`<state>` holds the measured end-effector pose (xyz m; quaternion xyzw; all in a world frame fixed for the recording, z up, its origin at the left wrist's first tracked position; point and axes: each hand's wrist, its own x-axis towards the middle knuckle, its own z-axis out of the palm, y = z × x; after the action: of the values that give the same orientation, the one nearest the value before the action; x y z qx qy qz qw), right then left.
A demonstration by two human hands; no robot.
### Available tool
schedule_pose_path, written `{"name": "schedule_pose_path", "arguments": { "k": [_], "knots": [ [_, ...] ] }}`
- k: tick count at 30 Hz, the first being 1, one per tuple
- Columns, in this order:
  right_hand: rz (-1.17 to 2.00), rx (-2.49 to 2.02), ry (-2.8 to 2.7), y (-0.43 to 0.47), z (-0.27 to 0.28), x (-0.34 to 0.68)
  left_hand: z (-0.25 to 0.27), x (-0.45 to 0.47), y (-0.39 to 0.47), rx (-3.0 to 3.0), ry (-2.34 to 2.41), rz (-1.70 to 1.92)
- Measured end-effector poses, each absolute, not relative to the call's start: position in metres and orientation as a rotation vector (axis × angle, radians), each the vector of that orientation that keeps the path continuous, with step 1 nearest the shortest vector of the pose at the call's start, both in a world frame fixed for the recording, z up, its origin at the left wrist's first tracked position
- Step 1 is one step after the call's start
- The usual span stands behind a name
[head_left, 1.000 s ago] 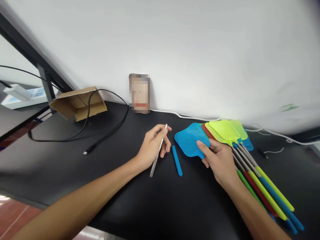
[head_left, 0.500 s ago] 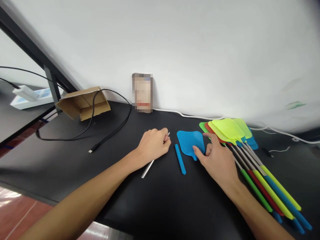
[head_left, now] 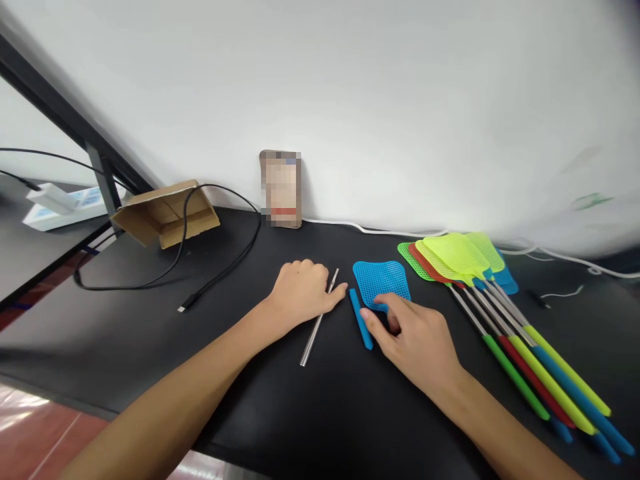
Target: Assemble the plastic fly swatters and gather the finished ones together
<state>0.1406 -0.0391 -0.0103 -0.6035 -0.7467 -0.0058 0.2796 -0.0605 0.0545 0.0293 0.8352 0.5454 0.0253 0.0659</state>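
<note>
My left hand [head_left: 303, 290] rests on the black table with its thumb stretched away from the curled fingers. A thin silver metal rod [head_left: 313, 335] lies on the table, passing under that thumb. To its right lies a blue handle sleeve [head_left: 361, 320], and beyond this a blue mesh fly swatter head [head_left: 377, 277]. My right hand [head_left: 417, 337] is over the near edge of the swatter head, thumb and index finger apart, the thumb close to the blue sleeve. The neck of the head is hidden behind the right hand.
Several fly swatters [head_left: 500, 313] in green, red, yellow and blue lie fanned at the right. An open cardboard box [head_left: 167, 213] and a black cable [head_left: 220, 283] are at the left. A blurred-out package [head_left: 283, 190] leans on the wall, with a white cable [head_left: 370, 231] alongside.
The left thumb has spread away from the silver rod, whose lower end has shifted right. My right hand has moved left and nearer to me, from the head's right side to its near edge.
</note>
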Motion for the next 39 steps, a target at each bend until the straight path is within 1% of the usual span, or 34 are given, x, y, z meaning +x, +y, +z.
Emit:
{"name": "schedule_pose_path", "arguments": {
  "k": [8,19,21,24,27,29,31,35,39],
  "knots": [
    [-0.126,-1.753,-2.154,-0.043,-0.009,0.128,0.029,-0.056,0.047,2.631,1.614,-0.037],
    [-0.004,-1.71,-2.269,-0.044,-0.003,0.127,0.027,-0.059,0.044,2.642,1.542,0.053],
    [0.047,-1.714,-2.235,-0.044,-0.003,0.128,0.027,-0.061,0.048,2.532,1.508,0.191],
    [0.157,-1.705,-2.101,-0.045,-0.001,0.13,0.024,-0.064,0.059,2.182,1.417,0.555],
    [0.228,-1.673,-1.945,-0.047,0.001,0.133,0.017,-0.067,0.073,1.921,1.395,0.817],
    [0.278,-1.644,-1.885,-0.048,0.001,0.133,0.014,-0.068,0.08,1.528,1.265,1.103],
    [0.336,-1.596,-1.873,-0.05,-0.001,0.132,0.012,-0.068,0.083,1.206,1.102,1.273],
    [0.344,-1.518,-1.893,-0.051,-0.002,0.13,0.015,-0.066,0.082,0.919,0.95,1.417],
    [0.305,-1.506,-1.898,-0.051,0.001,0.131,0.02,-0.064,0.078,0.833,0.909,1.456]
  ]
}}
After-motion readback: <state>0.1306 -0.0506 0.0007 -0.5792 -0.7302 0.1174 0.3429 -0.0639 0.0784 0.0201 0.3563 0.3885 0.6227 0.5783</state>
